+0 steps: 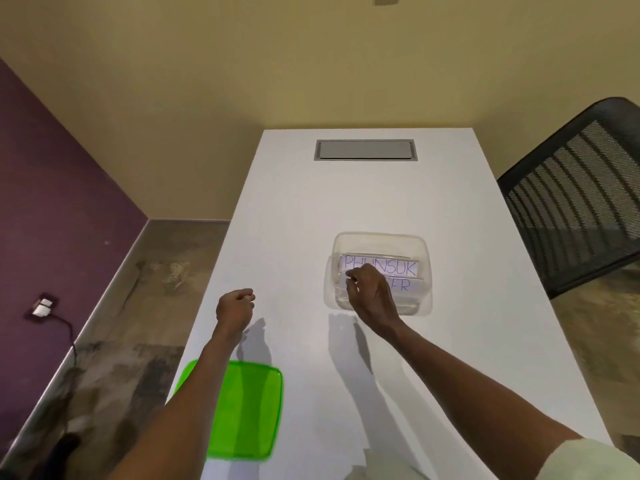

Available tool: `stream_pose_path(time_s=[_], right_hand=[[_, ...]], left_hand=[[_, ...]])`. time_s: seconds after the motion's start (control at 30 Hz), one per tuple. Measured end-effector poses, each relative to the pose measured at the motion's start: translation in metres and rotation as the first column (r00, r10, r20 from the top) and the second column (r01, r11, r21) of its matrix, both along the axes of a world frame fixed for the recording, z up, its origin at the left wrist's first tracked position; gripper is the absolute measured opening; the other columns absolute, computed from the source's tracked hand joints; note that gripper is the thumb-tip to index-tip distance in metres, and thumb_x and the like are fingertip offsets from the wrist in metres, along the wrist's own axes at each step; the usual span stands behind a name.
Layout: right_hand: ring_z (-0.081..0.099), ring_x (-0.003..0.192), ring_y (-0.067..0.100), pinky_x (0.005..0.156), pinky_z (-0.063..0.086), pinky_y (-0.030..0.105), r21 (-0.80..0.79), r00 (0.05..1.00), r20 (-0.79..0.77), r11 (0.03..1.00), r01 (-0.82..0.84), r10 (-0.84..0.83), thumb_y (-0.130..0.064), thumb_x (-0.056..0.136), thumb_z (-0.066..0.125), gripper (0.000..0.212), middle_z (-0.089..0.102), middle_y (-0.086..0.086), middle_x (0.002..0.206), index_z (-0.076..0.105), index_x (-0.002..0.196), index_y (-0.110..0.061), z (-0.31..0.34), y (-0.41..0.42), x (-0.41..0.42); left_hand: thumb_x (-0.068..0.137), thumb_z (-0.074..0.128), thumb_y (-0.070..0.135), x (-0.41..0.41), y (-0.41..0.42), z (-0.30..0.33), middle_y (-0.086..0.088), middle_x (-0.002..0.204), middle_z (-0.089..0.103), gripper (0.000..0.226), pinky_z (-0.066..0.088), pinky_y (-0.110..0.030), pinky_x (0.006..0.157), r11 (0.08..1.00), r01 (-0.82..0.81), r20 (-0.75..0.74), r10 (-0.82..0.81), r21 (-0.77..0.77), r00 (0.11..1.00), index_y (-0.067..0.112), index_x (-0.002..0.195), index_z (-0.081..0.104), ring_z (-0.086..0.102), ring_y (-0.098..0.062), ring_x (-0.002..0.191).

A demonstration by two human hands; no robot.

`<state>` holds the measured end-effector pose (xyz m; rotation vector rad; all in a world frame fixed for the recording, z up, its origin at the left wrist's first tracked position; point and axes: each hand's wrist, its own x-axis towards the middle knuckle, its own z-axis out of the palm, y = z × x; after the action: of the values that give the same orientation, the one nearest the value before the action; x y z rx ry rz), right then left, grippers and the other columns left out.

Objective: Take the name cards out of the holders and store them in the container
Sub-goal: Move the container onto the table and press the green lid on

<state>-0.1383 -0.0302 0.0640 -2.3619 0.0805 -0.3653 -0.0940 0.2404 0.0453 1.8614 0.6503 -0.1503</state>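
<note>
A clear plastic container (379, 239) stands on the white table (311, 209), right of centre. Inside it lie white name cards with blue handwriting: a rear card (391, 265) and a front card (407, 285) partly hidden by my hand. My right hand (369, 289) reaches into the container, fingertips pinched at the front card's left end. Whether the cards sit in clear holders I cannot tell. My left hand (235, 308) hovers over the table left of the container, fingers curled in a loose fist with nothing in it.
A green translucent lid (249, 410) lies near the table's front left edge, partly under my left forearm. A grey cable hatch (365, 150) is set into the far end. A black mesh chair (581, 195) stands at the right. A wall socket with cable is low left.
</note>
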Motion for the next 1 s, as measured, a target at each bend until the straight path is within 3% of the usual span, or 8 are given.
stream_pose_path(time_s=[0.23, 0.33, 0.4, 0.47, 0.57, 0.63, 0.8, 1.0], right_hand=[[0.060, 0.080, 0.025, 0.069, 0.049, 0.035, 0.038, 0.968, -0.246, 0.999, -0.035, 0.043, -0.017, 0.081, 0.054, 0.014, 0.067, 0.011, 0.080, 0.062, 0.082, -0.005, -0.024, 0.058, -0.016], [0.062, 0.077, 0.029, 0.065, 0.050, 0.035, 0.043, 0.939, -0.334, 0.996, -0.073, 0.083, -0.018, 0.077, 0.056, 0.016, 0.068, 0.014, 0.076, 0.063, 0.077, -0.003, -0.029, 0.079, -0.024], [0.063, 0.078, 0.028, 0.063, 0.048, 0.031, 0.043, 0.900, -0.422, 0.994, -0.097, 0.106, -0.019, 0.076, 0.058, 0.016, 0.070, 0.011, 0.078, 0.065, 0.077, -0.005, -0.035, 0.092, -0.030], [0.065, 0.078, 0.029, 0.062, 0.047, 0.030, 0.037, 0.841, -0.529, 0.993, -0.110, 0.112, -0.018, 0.073, 0.059, 0.015, 0.071, 0.010, 0.077, 0.065, 0.075, -0.004, -0.040, 0.104, -0.035], [0.066, 0.081, 0.032, 0.058, 0.042, 0.027, 0.039, 0.714, -0.690, 0.991, -0.131, 0.121, -0.016, 0.068, 0.061, 0.015, 0.066, 0.010, 0.074, 0.060, 0.074, -0.002, -0.044, 0.123, -0.044], [0.067, 0.081, 0.031, 0.058, 0.044, 0.027, 0.054, 0.661, -0.741, 0.992, -0.116, 0.117, -0.015, 0.066, 0.062, 0.012, 0.065, 0.011, 0.074, 0.054, 0.070, -0.007, -0.047, 0.134, -0.050], [0.072, 0.073, 0.030, 0.068, 0.061, 0.035, 0.101, 0.582, -0.807, 0.994, -0.030, 0.099, -0.011, 0.064, 0.060, 0.015, 0.072, 0.018, 0.080, 0.064, 0.076, -0.003, -0.059, 0.153, -0.066], [0.064, 0.065, 0.021, 0.045, 0.039, 0.018, 0.091, 0.537, -0.840, 0.996, -0.015, 0.085, -0.019, 0.068, 0.075, 0.027, 0.073, 0.013, 0.083, 0.065, 0.087, -0.003, -0.073, 0.162, -0.074]], left_hand=[[0.088, 0.050, -0.005, -0.038, 0.060, -0.014, -0.019, 0.114, 0.069, 0.029, 0.049, -0.041, 0.098, 0.976, 0.016, -0.007, -0.015, 0.215, 1.000, -0.003, 0.111, 0.068, 0.063, -0.032, 0.109], [0.089, 0.049, -0.009, -0.053, 0.080, -0.021, -0.021, 0.112, 0.067, 0.030, 0.055, -0.022, 0.071, 0.964, 0.044, -0.041, -0.035, 0.264, 0.999, -0.007, 0.114, 0.065, 0.065, -0.033, 0.091], [0.090, 0.044, -0.011, -0.061, 0.093, -0.028, -0.020, 0.109, 0.063, 0.035, 0.041, -0.002, 0.045, 0.955, 0.107, -0.086, -0.086, 0.278, 0.993, -0.007, 0.121, 0.060, 0.057, -0.021, 0.073], [0.091, 0.042, -0.005, -0.068, 0.105, -0.035, -0.015, 0.119, 0.060, 0.038, 0.038, 0.005, 0.053, 0.927, 0.148, -0.138, -0.106, 0.343, 0.985, 0.003, 0.123, 0.060, 0.055, -0.016, 0.087], [0.090, 0.044, -0.004, -0.077, 0.118, -0.047, -0.019, 0.131, 0.055, 0.039, 0.047, -0.023, 0.089, 0.898, 0.176, -0.187, -0.107, 0.404, 0.976, 0.006, 0.125, 0.060, 0.055, -0.030, 0.117], [0.089, 0.047, -0.005, -0.082, 0.123, -0.053, -0.021, 0.132, 0.053, 0.039, 0.044, -0.034, 0.098, 0.873, 0.201, -0.211, -0.116, 0.445, 0.971, 0.004, 0.124, 0.060, 0.051, -0.035, 0.122], [0.078, 0.061, -0.008, -0.096, 0.133, -0.064, -0.029, 0.116, 0.064, 0.034, 0.043, -0.039, 0.096, 0.802, 0.238, -0.210, -0.144, 0.548, 0.967, -0.006, 0.112, 0.065, 0.058, -0.039, 0.112], [0.077, 0.065, -0.002, -0.106, 0.134, -0.068, -0.030, 0.112, 0.065, 0.036, 0.044, -0.039, 0.095, 0.773, 0.254, -0.238, -0.137, 0.582, 0.962, -0.004, 0.113, 0.066, 0.059, -0.040, 0.109]])
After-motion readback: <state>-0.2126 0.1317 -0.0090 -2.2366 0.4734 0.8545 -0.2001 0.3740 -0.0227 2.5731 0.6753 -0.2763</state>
